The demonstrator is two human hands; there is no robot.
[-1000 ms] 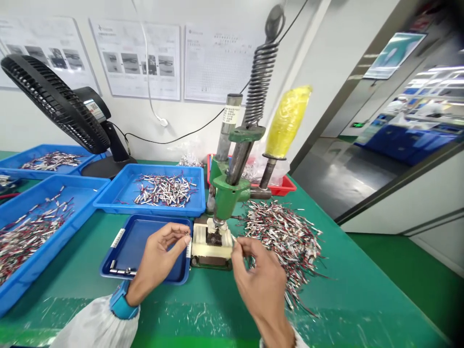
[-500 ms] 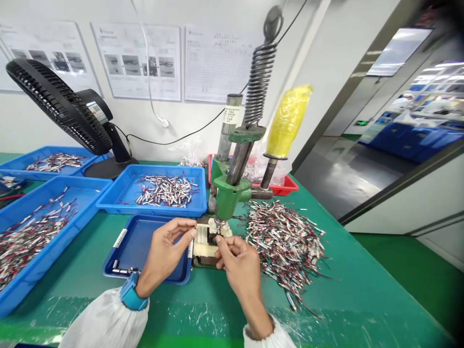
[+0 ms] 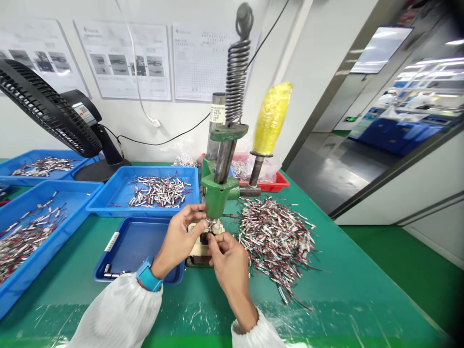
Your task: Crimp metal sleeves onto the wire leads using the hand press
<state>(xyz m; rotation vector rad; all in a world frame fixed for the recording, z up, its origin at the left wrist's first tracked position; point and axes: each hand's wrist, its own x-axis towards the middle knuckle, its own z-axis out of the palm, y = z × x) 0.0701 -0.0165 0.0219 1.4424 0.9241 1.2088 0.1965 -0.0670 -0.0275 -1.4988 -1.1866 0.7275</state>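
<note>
The left hand (image 3: pixel 181 237) and right hand (image 3: pixel 231 263) curl close to the press (image 3: pixel 218 193), any grip hidden, so a slipping yellow handle (image 3: pixel 271 121) could pinch them.

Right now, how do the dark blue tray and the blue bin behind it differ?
The tray is darker than the bin.
The tray holds a few metal pieces at its near-left corner; the bin, a heap of wired parts.
The tray carries a white label on its left rim; none shows on the bin.
Both are open-topped and on the green tabletop.
</note>
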